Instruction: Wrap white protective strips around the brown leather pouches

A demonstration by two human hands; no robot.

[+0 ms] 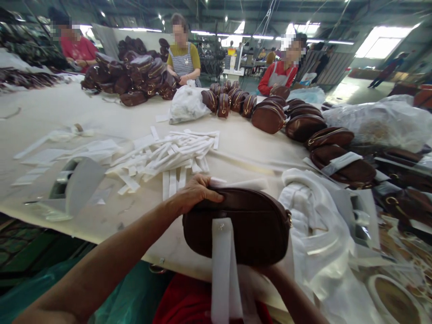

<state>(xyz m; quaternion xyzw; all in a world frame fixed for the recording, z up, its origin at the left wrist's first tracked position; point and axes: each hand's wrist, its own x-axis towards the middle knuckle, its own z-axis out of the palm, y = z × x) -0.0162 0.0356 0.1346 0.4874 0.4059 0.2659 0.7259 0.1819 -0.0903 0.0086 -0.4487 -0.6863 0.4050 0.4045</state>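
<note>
Brown bag (253, 234), long axis nine-to-three, lies toward four o'clock from my left hand (196, 192), pinching its top; my right hand (266, 271) I cannot read.

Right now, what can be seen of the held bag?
The bag is dark brown, leather-looking and oblong with rounded ends, a seam across its upper part and a gold-toned ring at its right end. Its broad side faces the camera, near the table's front edge. The left hand grips its top left; the right hand is hidden. A white strip hangs down its front.
</note>
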